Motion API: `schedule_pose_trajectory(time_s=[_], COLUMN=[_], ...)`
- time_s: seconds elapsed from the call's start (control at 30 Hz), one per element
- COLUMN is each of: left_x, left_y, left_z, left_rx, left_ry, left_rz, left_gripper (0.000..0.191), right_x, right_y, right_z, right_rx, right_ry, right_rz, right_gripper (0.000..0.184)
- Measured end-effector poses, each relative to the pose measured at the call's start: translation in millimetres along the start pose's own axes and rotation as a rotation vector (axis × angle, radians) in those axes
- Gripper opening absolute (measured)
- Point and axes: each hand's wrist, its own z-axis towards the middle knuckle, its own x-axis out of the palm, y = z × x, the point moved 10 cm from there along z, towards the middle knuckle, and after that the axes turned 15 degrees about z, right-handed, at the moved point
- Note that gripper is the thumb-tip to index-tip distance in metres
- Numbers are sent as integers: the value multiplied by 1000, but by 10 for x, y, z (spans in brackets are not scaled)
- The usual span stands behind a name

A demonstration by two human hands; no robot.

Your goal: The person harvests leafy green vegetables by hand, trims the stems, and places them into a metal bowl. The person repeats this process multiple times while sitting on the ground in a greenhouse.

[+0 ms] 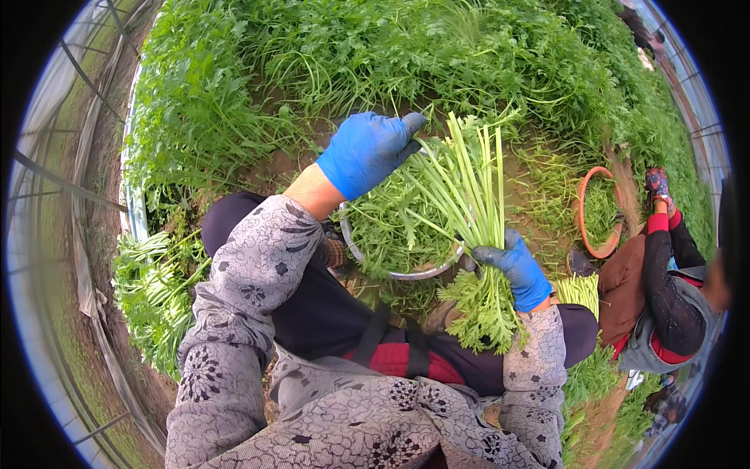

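My right hand (512, 269), in a blue glove with dark fingertips, grips a bunch of leafy greens (477, 193). The bunch's pale stems fan upward and its lobed leaves hang below the fist. My left hand (375, 149), gloved the same way, is raised at the upper left of the bunch. Its thumb and fingers are curled close to a bent stem end; whether they pinch it is unclear. Between my knees and below the hands, a round tub with a pale rim (410, 275) holds loose green leaves (384, 225).
Dense greens (381, 53) grow ahead. Cut greens (155, 293) lie at left; a stem bundle (577, 290) is beside my right knee. At right, a person (662, 293) in patterned gloves sits near an orange basin (581, 217) of greens. Metal hoops (70, 182) line the left.
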Motion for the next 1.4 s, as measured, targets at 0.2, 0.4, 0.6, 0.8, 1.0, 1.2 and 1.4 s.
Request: schedule_pose_trajectory(time_s=[0.2, 0.4, 0.6, 0.8, 1.0, 1.2, 1.4], left_x=[177, 387, 642, 377, 589, 592, 41], left_y=[541, 240, -51, 824, 152, -798, -183], left_z=[60, 54, -4, -121, -24, -299, -51], left_rx=[-471, -269, -354, -721, -396, -197, -191], left_ry=[-31, 126, 272, -119, 217, 681, 356], left_rz=[-884, -902, -1468, -1576, -1731, -1744, -2073], left_gripper=[34, 54, 32, 24, 79, 32, 33], right_x=[-11, -12, 14, -117, -38, 157, -47], right_y=[108, 126, 69, 58, 59, 62, -43], right_z=[-69, -83, -49, -89, -155, -282, -330], right_rx=[-78, -105, -87, -19, 86, 119, 131], right_ry=[11, 41, 75, 22, 139, 322, 262], right_rz=[-127, -313, -308, -419, -285, -394, -278], right_gripper=[21, 17, 23, 25, 27, 31, 32])
